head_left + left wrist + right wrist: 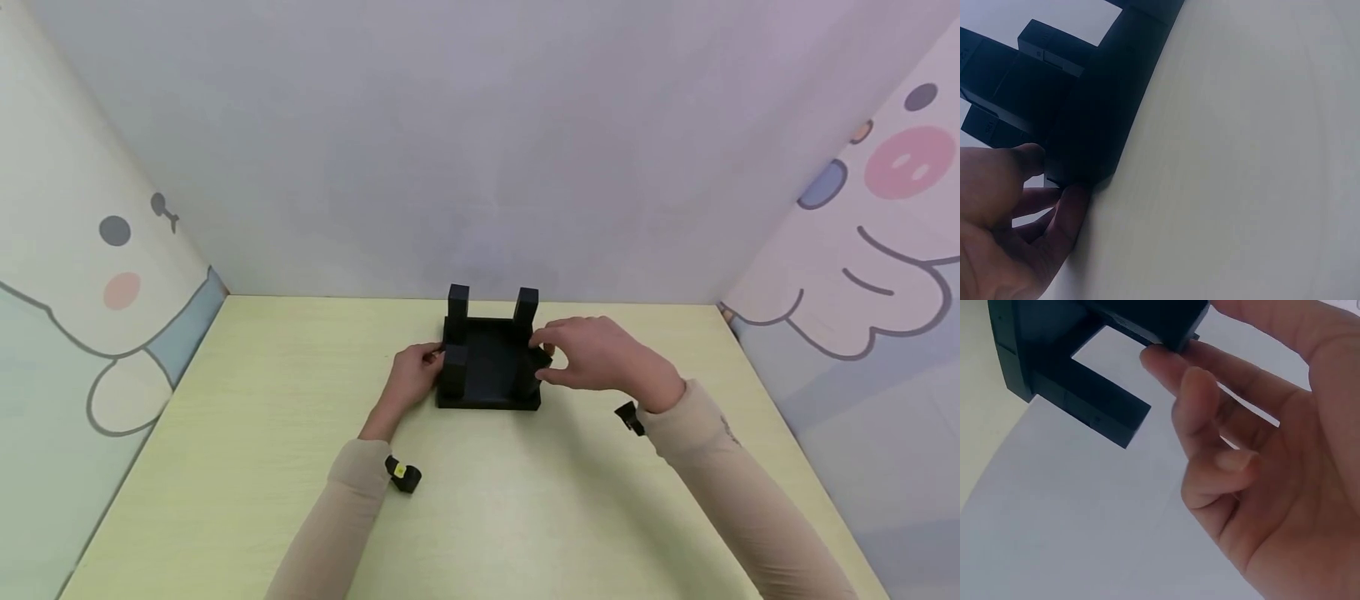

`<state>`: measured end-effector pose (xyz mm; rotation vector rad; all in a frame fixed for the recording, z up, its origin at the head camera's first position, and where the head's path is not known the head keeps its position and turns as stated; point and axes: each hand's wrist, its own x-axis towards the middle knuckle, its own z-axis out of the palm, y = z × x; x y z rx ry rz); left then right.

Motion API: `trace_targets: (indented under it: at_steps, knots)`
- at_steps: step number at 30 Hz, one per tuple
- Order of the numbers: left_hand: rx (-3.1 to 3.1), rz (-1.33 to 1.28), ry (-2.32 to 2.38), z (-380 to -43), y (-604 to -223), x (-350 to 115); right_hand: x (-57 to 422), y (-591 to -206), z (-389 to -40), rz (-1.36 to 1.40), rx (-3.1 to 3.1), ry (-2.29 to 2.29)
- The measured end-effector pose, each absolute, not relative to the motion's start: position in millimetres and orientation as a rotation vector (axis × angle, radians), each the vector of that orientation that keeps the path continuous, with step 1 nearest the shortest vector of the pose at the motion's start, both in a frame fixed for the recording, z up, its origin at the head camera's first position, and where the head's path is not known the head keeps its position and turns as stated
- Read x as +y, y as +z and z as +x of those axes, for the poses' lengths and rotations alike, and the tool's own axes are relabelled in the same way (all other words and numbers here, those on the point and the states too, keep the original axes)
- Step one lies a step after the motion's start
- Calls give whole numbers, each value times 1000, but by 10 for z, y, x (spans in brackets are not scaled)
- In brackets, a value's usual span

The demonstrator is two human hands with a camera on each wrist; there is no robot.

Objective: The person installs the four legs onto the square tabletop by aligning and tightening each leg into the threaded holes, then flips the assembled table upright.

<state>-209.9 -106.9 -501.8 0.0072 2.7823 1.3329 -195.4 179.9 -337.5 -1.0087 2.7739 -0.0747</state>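
Observation:
A black square base point(491, 371) lies flat on the table with several thick black posts standing up from its corners, like a small stool turned upside down. My left hand point(412, 371) is at its left side; in the left wrist view the thumb and fingers pinch the edge of the base point(1100, 106) near a corner. On the right, my right hand point(600, 354) pinches the near right post point(1160, 319) between thumb and fingertips, its other fingers loosely curled. That post's lower end is hard to make out against the dark base.
The pale yellow table point(262, 500) runs back to a plain grey-white wall point(480, 150). Side walls with cartoon animals stand left and right. A small black camera point(405, 475) sits at the left wrist, another point(630, 417) at the right.

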Motion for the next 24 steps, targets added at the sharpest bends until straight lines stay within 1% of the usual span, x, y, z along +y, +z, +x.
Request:
trace_targets:
  at_steps: [11,18,24]
  knots:
    - [2782,4,1335,-2096,-5008,-1064,1748,-3581,-2006,-1014,2951,-103]
    - [2783,9,1328,-2103,-5020,-1055,1805,-3481,-1964,-971,2921,-62]
    - [2790,4,1325,-2095,-5003,-1051,1847,-3400,-1947,-996,2820,-64]
